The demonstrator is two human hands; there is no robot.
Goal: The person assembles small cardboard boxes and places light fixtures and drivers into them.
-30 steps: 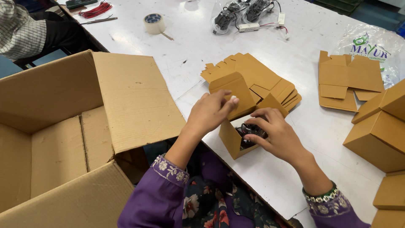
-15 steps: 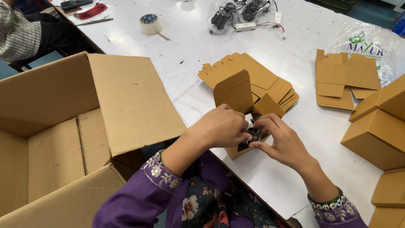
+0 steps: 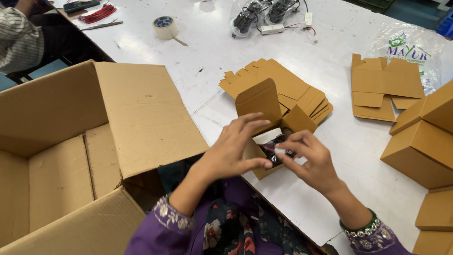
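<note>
**Cardboard box being packed at the white table**

Brown corrugated cardboard fills the left side: a large open carton (image 3: 85,156) with its flaps spread wide, one flap lying over the edge of the white table (image 3: 222,52). Behind it, at the top left corner, another person's striped sleeve (image 3: 16,40) shows, with a bundle of red wire (image 3: 98,13) and a roll of clear tape (image 3: 165,27) farther along the tabletop.

Just right of the carton, the left hand (image 3: 231,151) has its fingers spread loosely, the thumb and palm against the near side of a small open brown cardboard box (image 3: 264,137) whose lid flap stands upright. It steadies the box rather than clamping it. Inside the box sits a small black part in clear wrap (image 3: 273,148). The right hand (image 3: 309,160) touches that part, its thumb and forefinger pinched on the wrap at the box's mouth.

Behind the box lies a stack of flat brown box blanks (image 3: 283,82). Farther right are 2 more flat blanks (image 3: 384,87), a printed clear plastic bag (image 3: 406,47), and closed brown boxes (image 3: 420,141) at the table's right edge.
</note>
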